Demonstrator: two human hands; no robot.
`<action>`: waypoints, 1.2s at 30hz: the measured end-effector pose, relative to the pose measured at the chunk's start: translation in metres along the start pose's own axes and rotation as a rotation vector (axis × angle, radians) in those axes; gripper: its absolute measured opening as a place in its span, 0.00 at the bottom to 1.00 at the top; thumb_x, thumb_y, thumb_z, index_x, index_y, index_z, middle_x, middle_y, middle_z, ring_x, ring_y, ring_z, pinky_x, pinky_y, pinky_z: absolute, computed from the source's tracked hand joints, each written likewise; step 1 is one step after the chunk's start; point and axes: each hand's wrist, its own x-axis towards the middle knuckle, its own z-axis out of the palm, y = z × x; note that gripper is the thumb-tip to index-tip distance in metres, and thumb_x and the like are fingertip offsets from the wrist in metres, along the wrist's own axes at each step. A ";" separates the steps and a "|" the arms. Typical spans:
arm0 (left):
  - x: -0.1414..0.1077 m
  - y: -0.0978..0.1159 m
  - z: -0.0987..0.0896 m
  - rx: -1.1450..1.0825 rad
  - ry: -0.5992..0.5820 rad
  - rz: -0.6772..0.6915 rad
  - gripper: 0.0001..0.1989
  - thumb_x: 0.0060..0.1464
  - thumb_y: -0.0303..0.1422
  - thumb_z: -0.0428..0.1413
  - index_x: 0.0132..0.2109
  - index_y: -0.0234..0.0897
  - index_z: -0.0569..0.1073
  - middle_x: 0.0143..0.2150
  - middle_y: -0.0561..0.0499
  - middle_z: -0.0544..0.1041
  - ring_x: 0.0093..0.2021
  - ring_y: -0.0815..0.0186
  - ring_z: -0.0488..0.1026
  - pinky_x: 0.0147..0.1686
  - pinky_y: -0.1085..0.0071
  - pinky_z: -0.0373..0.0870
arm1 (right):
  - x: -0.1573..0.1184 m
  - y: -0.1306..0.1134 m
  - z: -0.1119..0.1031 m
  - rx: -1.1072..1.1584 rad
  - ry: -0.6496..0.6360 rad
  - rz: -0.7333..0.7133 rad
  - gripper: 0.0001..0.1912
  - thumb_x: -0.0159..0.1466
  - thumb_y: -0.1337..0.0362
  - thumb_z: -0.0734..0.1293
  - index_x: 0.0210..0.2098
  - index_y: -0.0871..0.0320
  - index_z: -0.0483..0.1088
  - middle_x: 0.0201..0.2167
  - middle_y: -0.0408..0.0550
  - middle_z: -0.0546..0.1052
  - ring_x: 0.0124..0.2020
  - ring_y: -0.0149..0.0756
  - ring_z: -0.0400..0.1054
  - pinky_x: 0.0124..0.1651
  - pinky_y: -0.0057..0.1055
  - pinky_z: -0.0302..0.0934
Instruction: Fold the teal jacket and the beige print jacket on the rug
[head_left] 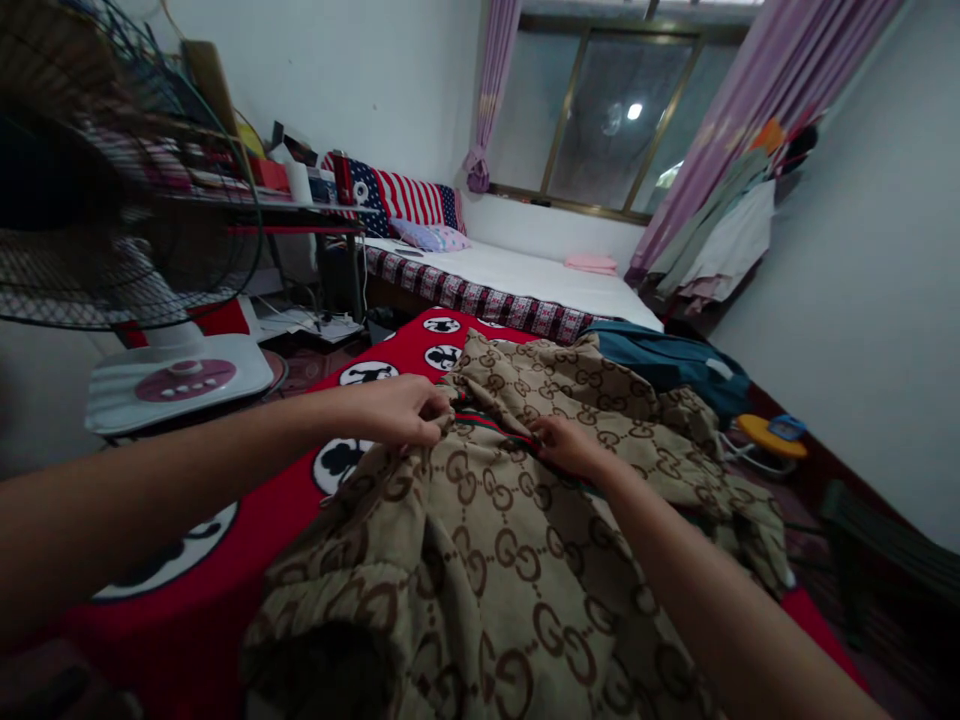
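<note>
A tan jacket (517, 560) with a brown letter pattern lies spread and rumpled over a red cloth. My left hand (409, 412) pinches its fabric at the left end of a green and red striped band (484, 420). Farther right along the same band, my right hand (568, 445) is closed on the fabric, its fingertips partly hidden in a fold. A gathered opening of the jacket faces me at the lower left. Beneath it the red cloth (285, 540) shows white circles with black figures.
Left stands a fan (180, 365) with a white base, beside a cluttered desk (330, 222). Behind is a bed (517, 270) with a white top. Dark blue cloth (660, 355) lies past the jacket. At right are a yellow stool (772, 437) and hanging clothes (724, 240).
</note>
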 end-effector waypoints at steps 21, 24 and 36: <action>-0.044 -0.060 -0.029 0.095 -0.199 -0.183 0.18 0.51 0.47 0.54 0.32 0.35 0.75 0.29 0.49 0.77 0.30 0.64 0.73 0.29 0.75 0.65 | -0.101 -0.053 0.029 0.021 0.081 -0.340 0.07 0.65 0.68 0.60 0.37 0.54 0.70 0.39 0.46 0.73 0.39 0.35 0.68 0.41 0.29 0.62; -0.043 -0.072 -0.006 0.271 0.009 -0.253 0.25 0.51 0.51 0.53 0.45 0.35 0.75 0.43 0.44 0.79 0.41 0.59 0.75 0.38 0.72 0.68 | -0.078 -0.033 0.026 -0.099 0.269 -0.182 0.11 0.63 0.70 0.60 0.42 0.55 0.71 0.46 0.49 0.73 0.45 0.38 0.68 0.45 0.32 0.62; -0.063 -0.110 0.032 0.299 0.018 -0.328 0.10 0.41 0.34 0.55 0.33 0.36 0.73 0.32 0.53 0.78 0.34 0.63 0.74 0.32 0.74 0.66 | -0.054 0.072 -0.006 -0.337 0.653 0.413 0.12 0.63 0.67 0.60 0.43 0.59 0.71 0.43 0.51 0.74 0.36 0.39 0.68 0.32 0.32 0.54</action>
